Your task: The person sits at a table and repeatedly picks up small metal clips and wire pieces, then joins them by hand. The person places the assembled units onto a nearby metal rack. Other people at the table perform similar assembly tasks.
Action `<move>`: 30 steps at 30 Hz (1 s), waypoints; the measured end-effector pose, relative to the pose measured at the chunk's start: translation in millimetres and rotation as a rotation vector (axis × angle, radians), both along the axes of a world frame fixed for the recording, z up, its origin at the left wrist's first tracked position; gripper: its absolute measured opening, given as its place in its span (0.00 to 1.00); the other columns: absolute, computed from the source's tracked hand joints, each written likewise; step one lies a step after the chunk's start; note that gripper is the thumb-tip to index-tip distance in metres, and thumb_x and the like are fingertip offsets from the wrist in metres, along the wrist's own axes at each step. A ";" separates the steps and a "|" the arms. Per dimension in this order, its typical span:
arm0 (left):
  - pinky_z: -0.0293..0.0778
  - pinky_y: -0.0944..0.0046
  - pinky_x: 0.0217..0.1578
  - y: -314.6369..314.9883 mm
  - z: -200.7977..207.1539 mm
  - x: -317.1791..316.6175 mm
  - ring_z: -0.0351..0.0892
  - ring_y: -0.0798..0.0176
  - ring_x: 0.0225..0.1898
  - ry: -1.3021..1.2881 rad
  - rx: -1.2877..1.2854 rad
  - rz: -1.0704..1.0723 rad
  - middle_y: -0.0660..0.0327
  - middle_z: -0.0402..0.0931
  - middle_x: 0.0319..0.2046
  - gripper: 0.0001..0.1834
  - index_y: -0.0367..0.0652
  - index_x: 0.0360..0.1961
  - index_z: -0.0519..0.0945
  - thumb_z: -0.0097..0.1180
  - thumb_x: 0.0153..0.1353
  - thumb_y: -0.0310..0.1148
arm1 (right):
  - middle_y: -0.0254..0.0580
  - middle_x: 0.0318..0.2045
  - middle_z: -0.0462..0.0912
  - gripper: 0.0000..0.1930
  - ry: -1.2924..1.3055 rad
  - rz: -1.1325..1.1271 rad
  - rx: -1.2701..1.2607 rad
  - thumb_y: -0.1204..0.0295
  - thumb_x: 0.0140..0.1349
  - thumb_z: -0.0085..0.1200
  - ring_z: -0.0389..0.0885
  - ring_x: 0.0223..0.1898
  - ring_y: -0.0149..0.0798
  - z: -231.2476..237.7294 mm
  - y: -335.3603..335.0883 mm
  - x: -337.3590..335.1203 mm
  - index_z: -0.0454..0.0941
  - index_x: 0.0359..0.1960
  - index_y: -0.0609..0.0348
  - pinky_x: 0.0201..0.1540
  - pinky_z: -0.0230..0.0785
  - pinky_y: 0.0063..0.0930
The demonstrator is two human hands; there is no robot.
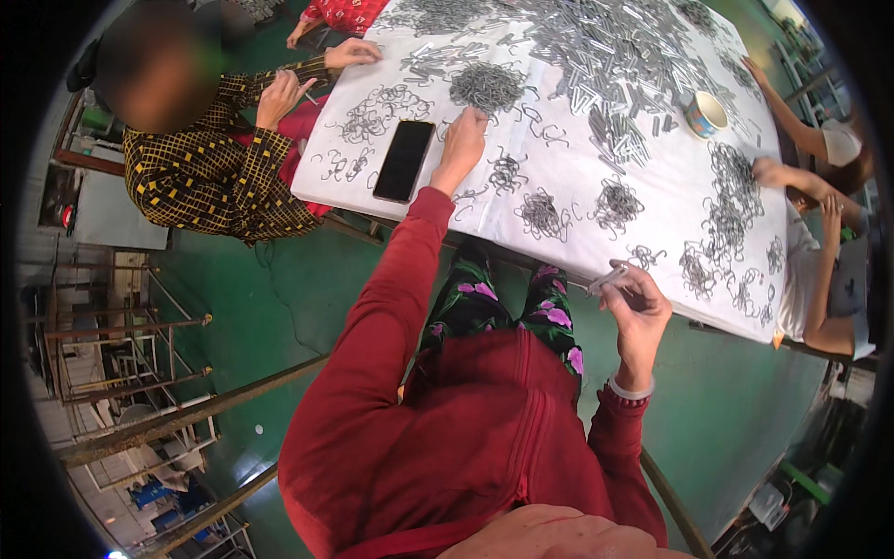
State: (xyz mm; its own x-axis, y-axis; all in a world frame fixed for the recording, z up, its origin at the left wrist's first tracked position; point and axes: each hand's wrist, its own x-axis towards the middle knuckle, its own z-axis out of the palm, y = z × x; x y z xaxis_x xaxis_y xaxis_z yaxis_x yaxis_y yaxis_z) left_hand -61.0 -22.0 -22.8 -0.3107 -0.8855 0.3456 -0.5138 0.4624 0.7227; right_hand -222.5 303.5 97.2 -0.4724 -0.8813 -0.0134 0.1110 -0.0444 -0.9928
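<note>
My left hand (460, 147) reaches over the white-covered table, fingers bent and pinched together at the near edge of a dense pile of wire hooks (486, 86). What lies between those fingertips is hidden. Just beyond the table's near edge, my right hand (637, 312) pinches a small grey metal strip (610, 278) between thumb and fingers. Small heaps of curved wire hooks (544, 214) lie between my two hands. A black phone (404, 160) rests flat to the left of my left wrist.
A broad heap of metal strips (596, 79) covers the table's far middle. Toward the right stands a paper cup (706, 115), with a long hook pile (731, 210) nearer. A person in a checked top (209, 177) works at left; other people's arms (801, 177) reach in at right.
</note>
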 end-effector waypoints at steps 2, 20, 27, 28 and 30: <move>0.74 0.58 0.34 31.6 27.0 -0.1 0.80 0.55 0.31 0.106 0.157 -0.085 0.51 0.78 0.30 0.08 0.35 0.38 0.76 0.52 0.59 0.27 | 0.37 0.28 0.81 0.14 0.039 -0.036 0.025 0.87 0.52 0.55 0.77 0.29 0.25 -6.5 1.5 1.6 0.77 0.43 0.69 0.33 0.70 0.16; 0.72 0.72 0.38 215.1 88.6 -8.8 0.72 0.75 0.36 0.493 0.570 -0.659 0.65 0.73 0.36 0.04 0.36 0.35 0.76 0.53 0.62 0.25 | 0.37 0.29 0.82 0.11 0.241 -0.157 0.007 0.84 0.52 0.58 0.78 0.31 0.24 -39.0 -3.9 33.7 0.72 0.35 0.63 0.36 0.70 0.18; 0.71 0.72 0.43 219.2 92.2 -8.8 0.72 0.75 0.40 0.510 0.769 -0.629 0.66 0.75 0.35 0.06 0.36 0.39 0.74 0.51 0.63 0.26 | 0.40 0.31 0.83 0.12 0.448 -0.089 0.095 0.81 0.52 0.60 0.81 0.33 0.28 -36.0 -3.2 26.8 0.74 0.39 0.60 0.38 0.70 0.20; 0.70 0.72 0.45 219.2 91.1 -9.1 0.72 0.74 0.40 0.537 0.793 -0.618 0.65 0.75 0.35 0.05 0.36 0.39 0.74 0.50 0.64 0.25 | 0.40 0.31 0.84 0.13 0.437 -0.074 0.104 0.80 0.52 0.61 0.81 0.34 0.28 -35.5 -3.3 19.2 0.74 0.40 0.60 0.39 0.70 0.20; 0.70 0.72 0.46 217.3 92.9 -7.3 0.73 0.74 0.41 0.521 0.731 -0.608 0.64 0.76 0.36 0.05 0.36 0.39 0.74 0.49 0.64 0.24 | 0.39 0.32 0.84 0.13 0.335 -0.106 0.102 0.75 0.55 0.59 0.79 0.33 0.26 -38.5 -10.7 -6.2 0.76 0.42 0.60 0.38 0.69 0.21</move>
State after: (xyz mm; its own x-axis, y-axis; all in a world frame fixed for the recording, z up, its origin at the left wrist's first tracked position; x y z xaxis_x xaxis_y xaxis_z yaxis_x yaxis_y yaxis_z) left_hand -68.3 195.4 70.1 -0.7346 -0.6784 0.0133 0.1061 -0.0955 0.9898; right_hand -228.7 292.7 58.7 -0.5538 -0.8295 0.0725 -0.2214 0.0627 -0.9732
